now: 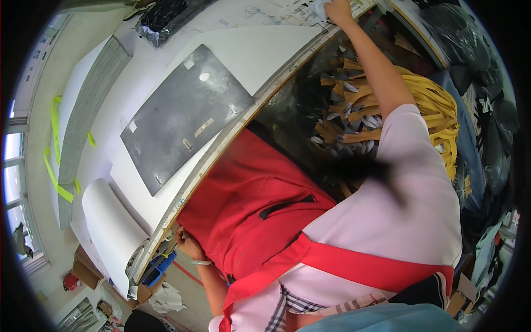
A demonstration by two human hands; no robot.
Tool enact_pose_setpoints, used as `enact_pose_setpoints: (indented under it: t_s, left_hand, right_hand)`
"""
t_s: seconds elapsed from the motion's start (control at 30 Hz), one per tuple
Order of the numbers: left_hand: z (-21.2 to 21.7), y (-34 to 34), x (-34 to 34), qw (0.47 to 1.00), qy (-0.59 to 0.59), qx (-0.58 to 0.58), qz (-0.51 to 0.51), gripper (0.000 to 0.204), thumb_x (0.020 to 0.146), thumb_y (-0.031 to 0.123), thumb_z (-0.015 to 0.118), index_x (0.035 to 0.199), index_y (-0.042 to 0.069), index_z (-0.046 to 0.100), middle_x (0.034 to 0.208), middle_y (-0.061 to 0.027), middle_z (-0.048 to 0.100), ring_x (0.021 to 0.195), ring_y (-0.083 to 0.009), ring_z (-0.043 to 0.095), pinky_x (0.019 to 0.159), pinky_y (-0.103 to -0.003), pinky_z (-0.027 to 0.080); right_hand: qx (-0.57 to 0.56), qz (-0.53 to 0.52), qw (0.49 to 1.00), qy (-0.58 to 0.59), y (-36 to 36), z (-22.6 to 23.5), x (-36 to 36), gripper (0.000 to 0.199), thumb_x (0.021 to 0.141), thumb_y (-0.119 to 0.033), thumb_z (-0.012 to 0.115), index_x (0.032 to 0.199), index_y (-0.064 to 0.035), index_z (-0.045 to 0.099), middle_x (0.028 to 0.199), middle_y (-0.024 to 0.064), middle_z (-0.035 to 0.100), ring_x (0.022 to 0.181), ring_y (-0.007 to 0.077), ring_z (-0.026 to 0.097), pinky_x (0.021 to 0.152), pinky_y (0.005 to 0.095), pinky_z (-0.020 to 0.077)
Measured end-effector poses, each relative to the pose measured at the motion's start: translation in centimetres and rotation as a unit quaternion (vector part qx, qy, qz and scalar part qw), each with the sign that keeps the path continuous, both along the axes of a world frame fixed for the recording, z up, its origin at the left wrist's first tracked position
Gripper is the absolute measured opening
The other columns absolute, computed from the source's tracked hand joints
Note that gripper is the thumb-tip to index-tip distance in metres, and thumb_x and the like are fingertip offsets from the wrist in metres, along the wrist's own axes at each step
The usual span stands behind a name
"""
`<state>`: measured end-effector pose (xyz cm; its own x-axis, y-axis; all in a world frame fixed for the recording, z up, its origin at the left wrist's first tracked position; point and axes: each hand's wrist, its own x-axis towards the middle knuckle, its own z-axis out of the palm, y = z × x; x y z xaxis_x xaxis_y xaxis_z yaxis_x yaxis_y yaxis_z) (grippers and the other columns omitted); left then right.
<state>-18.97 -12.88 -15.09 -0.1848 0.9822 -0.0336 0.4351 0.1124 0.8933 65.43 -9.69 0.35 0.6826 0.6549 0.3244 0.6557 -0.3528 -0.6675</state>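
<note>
At the top, my right hand [337, 10] reaches out to the far end of the worktable and is closed on a small pale bluish-white object [319, 9] whose kind I cannot make out. My left hand [189, 244], with a bracelet at the wrist, hangs low by the table's near edge. Its fingers are curled in, and whatever they may hold is hidden. Between the hands, a dark grey rectangular board [182, 119] lies on white sheet material [276, 52]. Pale patches and a white oval spot mark the board. A loose roll of white sheet [113, 221] rests at the table's left end.
A long stack of grey-edged sheets [88, 110] with bright yellow-green strips stands at the left. A black plastic bag [160, 22] lies at the back. To the right are bundled yellow-brown strips [426, 105] and dark plastic bags [464, 39]. A blue crate [159, 268] sits below the table.
</note>
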Motion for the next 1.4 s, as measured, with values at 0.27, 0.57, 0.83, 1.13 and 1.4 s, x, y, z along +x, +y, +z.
enact_pose_setpoints:
  t_s: [0.27, 0.57, 0.83, 1.13, 1.4]
  left_hand:
    - [0.0, 0.0, -0.3, 0.999, -0.013, -0.029, 0.026, 0.017, 0.088, -0.003, 0.052, 0.096, 0.002, 0.065, 0.096, -0.0068, 0.065, 0.087, -0.0153, 0.058, 0.082, -0.028, 0.046]
    - [-0.2, -0.5, -0.7, 0.997, -0.073, 0.009, 0.02, 0.017, 0.089, -0.003, 0.052, 0.097, 0.002, 0.065, 0.096, -0.0065, 0.065, 0.087, -0.0156, 0.058, 0.082, -0.028, 0.046]
    - [1.5, -0.7, 1.5, 0.997, -0.077, -0.004, 0.029, 0.014, 0.091, -0.002, 0.052, 0.095, 0.001, 0.065, 0.096, -0.0079, 0.066, 0.086, -0.0152, 0.059, 0.081, -0.029, 0.047]
    - [0.8, -1.0, 0.2, 0.994, -0.105, 0.018, 0.034, 0.013, 0.093, -0.001, 0.052, 0.095, 0.001, 0.065, 0.093, -0.0071, 0.067, 0.084, -0.0137, 0.06, 0.079, -0.027, 0.048]
    - [2.1, -1.6, 1.0, 0.987, -0.161, 0.0, 0.007, 0.013, 0.095, 0.002, 0.052, 0.098, -0.001, 0.064, 0.093, -0.007, 0.066, 0.085, -0.0144, 0.06, 0.081, -0.028, 0.048]
  right_hand:
    - [-0.115, 0.106, 0.959, 0.238, -0.2, 1.3, -2.3, 0.048, 0.094, -0.022, 0.061, 0.139, -0.0078, 0.048, 0.15, 0.0135, 0.034, 0.133, 0.0304, 0.041, 0.108, 0.0454, 0.0388]
    - [0.322, 0.326, 0.645, 0.611, -0.3, 6.5, -6.9, 0.067, 0.101, -0.049, 0.031, 0.151, -0.0068, 0.019, 0.152, 0.0165, 0.03, 0.14, 0.0313, 0.03, 0.115, 0.0426, 0.0293]
    - [0.27, 0.349, 0.616, 0.653, -1.2, 9.9, -13.2, 0.063, 0.1, -0.054, 0.032, 0.134, -0.0033, 0.048, 0.114, 0.016, 0.06, 0.104, 0.0278, 0.059, 0.089, 0.0392, 0.0487]
    - [0.217, 0.549, 0.5, 0.634, -1.5, 12.1, -15.3, 0.063, 0.101, -0.054, 0.027, 0.078, -0.0064, 0.063, 0.043, -0.0001, 0.04, 0.036, 0.0106, 0.029, 0.042, 0.0244, 0.0287]
    - [0.209, 0.593, 0.487, 0.607, -1.2, 13.5, -19.3, 0.057, 0.103, -0.05, 0.03, 0.08, -0.0071, 0.06, 0.048, -0.0005, 0.044, 0.041, 0.008, 0.032, 0.048, 0.0236, 0.0302]
